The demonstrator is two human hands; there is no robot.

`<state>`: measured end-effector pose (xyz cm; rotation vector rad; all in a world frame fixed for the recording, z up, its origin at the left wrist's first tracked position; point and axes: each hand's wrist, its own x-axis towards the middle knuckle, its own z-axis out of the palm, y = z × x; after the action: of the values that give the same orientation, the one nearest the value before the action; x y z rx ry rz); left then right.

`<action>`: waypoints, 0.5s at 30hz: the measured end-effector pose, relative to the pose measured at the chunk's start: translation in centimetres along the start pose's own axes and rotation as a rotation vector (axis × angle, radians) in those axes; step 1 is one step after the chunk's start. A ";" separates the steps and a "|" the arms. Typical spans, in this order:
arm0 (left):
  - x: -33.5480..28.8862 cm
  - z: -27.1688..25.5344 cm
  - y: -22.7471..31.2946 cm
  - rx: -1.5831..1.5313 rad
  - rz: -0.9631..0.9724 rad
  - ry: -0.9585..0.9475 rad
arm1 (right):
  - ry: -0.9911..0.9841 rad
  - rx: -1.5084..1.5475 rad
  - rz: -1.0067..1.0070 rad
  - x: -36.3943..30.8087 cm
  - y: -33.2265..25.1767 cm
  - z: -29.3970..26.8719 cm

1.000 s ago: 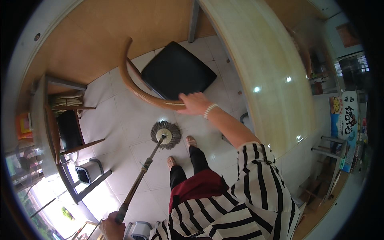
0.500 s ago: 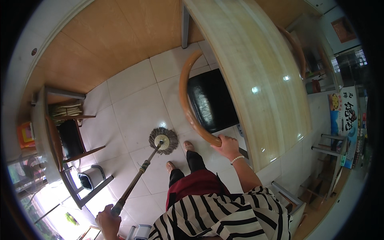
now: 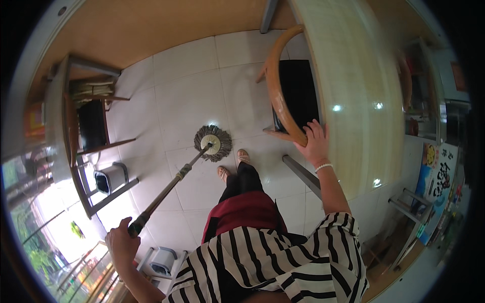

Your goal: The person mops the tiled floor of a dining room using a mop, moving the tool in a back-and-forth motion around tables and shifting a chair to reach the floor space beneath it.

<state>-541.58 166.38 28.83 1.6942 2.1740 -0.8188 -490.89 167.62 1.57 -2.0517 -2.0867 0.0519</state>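
Note:
A mop (image 3: 184,171) with a grey string head (image 3: 212,143) stands on the tiled floor, its handle slanting toward me. My left hand (image 3: 123,244) is closed around the upper end of that handle. On my right, a wooden chair with a curved back rail (image 3: 277,86) and black seat (image 3: 299,93) stands partly under the table (image 3: 358,101). The palm of my right hand (image 3: 314,146) rests against the near end of the rail, with its fingers stretched out and apart toward the table edge.
Another chair (image 3: 93,123) stands at a table on the left, beside a grey bin (image 3: 111,178). A second bin (image 3: 162,260) is low on the left. A metal table leg (image 3: 302,177) rises near my right arm. Wood panelling (image 3: 187,22) closes the far side.
The chair has moved farther under the table on the right. My right hand's fingers have loosened from around the rail and spread. My left hand still holds the mop; the view has shifted.

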 end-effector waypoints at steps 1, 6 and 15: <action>0.0 0.3 -0.5 -0.016 0.010 -0.005 | 0.008 0.001 -0.022 0.6 -0.4 0.0; -1.1 2.9 -3.6 -0.020 0.025 0.045 | 0.002 -0.088 0.028 4.7 -1.2 0.8; -5.0 7.9 -8.5 -0.107 -0.026 -0.038 | -0.259 -0.137 0.377 3.8 -2.8 0.4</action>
<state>-549.27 156.51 27.42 1.5899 2.1780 -0.7209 -493.71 171.37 2.16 -2.6222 -1.8463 0.2524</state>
